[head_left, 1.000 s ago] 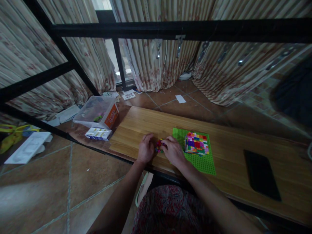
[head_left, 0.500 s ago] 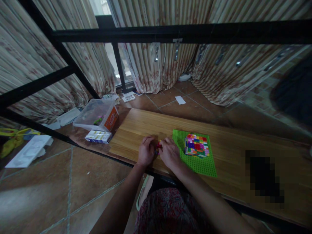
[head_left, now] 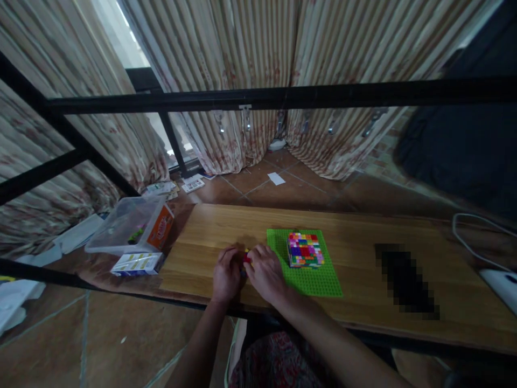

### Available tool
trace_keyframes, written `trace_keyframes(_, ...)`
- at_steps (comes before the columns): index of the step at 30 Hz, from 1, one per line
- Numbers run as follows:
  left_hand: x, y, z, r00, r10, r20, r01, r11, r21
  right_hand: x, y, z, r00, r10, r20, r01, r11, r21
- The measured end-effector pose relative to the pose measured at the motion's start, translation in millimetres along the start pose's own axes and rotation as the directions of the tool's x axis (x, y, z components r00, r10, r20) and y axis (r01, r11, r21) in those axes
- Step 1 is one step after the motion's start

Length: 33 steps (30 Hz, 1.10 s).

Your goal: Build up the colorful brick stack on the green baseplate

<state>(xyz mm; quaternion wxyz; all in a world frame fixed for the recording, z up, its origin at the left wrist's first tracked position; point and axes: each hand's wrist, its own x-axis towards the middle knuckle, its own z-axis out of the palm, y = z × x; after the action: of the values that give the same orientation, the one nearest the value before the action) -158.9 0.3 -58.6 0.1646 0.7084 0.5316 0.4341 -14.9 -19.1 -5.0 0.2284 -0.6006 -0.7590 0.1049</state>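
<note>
Since the earlier frames, the view has been turned so that the furnishings appear farther left and lower, and a white object with a pale cable has been brought in at the right edge; relative to one second ago, the right hand has been drawn closer to the left hand. Both hands are held low over the near part of the wooden counter, with fingers curled inward around small coloured bricks. A red piece is seen at the right fingertips; whether it is gripped or merely touched cannot be told, and the left fingers' hold is likewise obscured. The bricks are partly covered by the hands and are situated just left of a green studded baseplate. On the baseplate, toward its far side, a multicoloured brick block is set. Farther right on the counter, a dark pixelated patch is shown. Beyond the counter's left end, a clear plastic box with an orange label is placed, and a white-and-purple carton is positioned just in front of it. Striped curtains are hung behind a dark crossbar.
</note>
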Motion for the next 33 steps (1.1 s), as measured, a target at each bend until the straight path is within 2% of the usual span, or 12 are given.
trace_keyframes(3,1.5,-1.0,-0.1,1.0,-0.006,0.004,0.006,1.0,0.015,-9.0,1.0,-19.4,0.997,0.036,-0.07,-0.02,0.975,0.219)
trace_keyframes(6,2.9,-0.7,-0.5,1.0,-0.005,0.019,0.004,1.0,0.031,-19.2,11.5,-43.2,0.985,0.127,-0.116,-0.062,0.891,0.45)
trace_keyframes(10,4.3,-2.1,-0.7,0.999,-0.007,0.032,0.006,0.999,0.049,-28.1,42.7,-68.6,0.943,0.276,-0.187,-0.124,0.81,0.572)
trace_keyframes(15,6.0,-8.1,1.2,0.999,-0.024,0.044,0.02,0.997,0.071,-30.1,84.4,-79.2,0.885,0.399,-0.24,-0.175,0.764,0.622)
trace_keyframes(18,6.3,-9.0,1.6,0.999,-0.023,0.044,0.019,0.997,0.078,-28.5,101.5,-79.0,0.864,0.447,-0.233,-0.216,0.746,0.63)
trace_keyframes(26,5.7,-0.5,-1.1,0.998,-0.039,0.046,0.036,0.996,0.077,-12.4,135.0,-75.8,0.924,0.356,-0.14,-0.243,0.83,0.502)
trace_keyframes(33,6.2,1.6,-0.8,0.999,-0.039,0.027,0.037,0.998,0.06,8.5,140.4,-77.6,0.953,0.287,-0.093,-0.24,0.91,0.339)
